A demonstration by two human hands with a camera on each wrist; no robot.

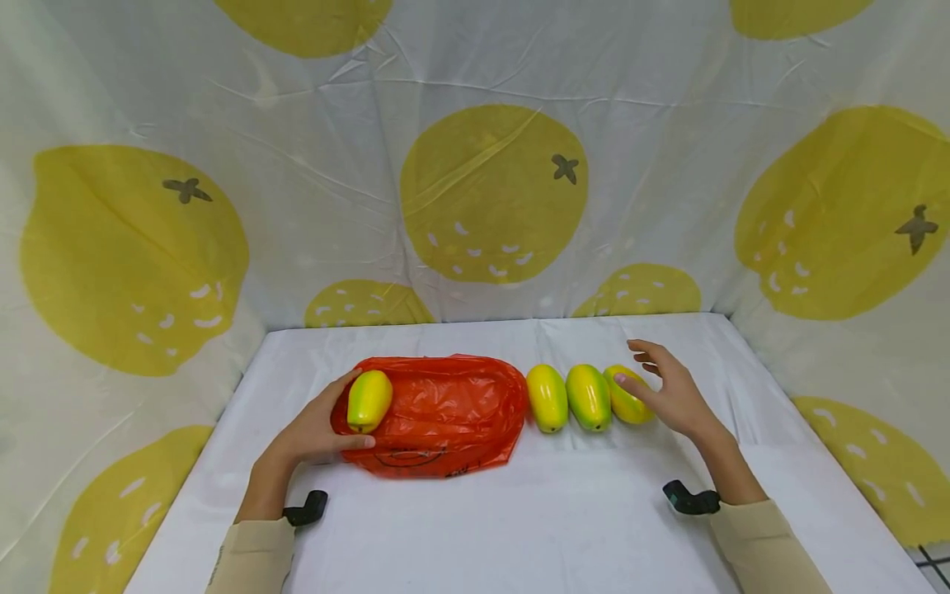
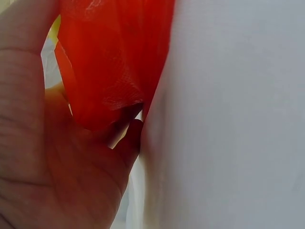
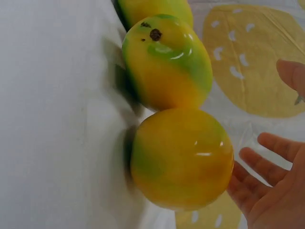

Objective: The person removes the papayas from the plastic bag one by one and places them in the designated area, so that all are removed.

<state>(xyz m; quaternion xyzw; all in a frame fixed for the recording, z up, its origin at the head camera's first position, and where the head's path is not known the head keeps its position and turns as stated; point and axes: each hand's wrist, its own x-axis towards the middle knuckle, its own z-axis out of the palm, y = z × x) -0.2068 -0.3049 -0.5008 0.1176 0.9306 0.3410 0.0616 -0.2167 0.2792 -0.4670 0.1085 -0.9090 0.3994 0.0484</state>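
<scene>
A crumpled red plastic bag [image 1: 460,412] lies left of centre on the table, with black print along its front. My left hand [image 1: 319,425] grips the bag's left end, thumb at the front and fingers at the back; the left wrist view shows red film [image 2: 109,57] between them. One yellow-green mango [image 1: 369,400] sits at that end, between thumb and fingers. Right of the bag, three more mangoes [image 1: 589,398] form a row. Beside the rightmost mango [image 3: 183,160] is my right hand [image 1: 671,392], fingers spread and loosely bent, gripping nothing.
White cloth [image 1: 490,528] covers the table. Behind it and at both sides hangs a curtain [image 1: 653,198] printed with large yellow lemons. A black wrist mount [image 1: 690,499] sticks out inward from the right wrist, another [image 1: 306,509] from the left.
</scene>
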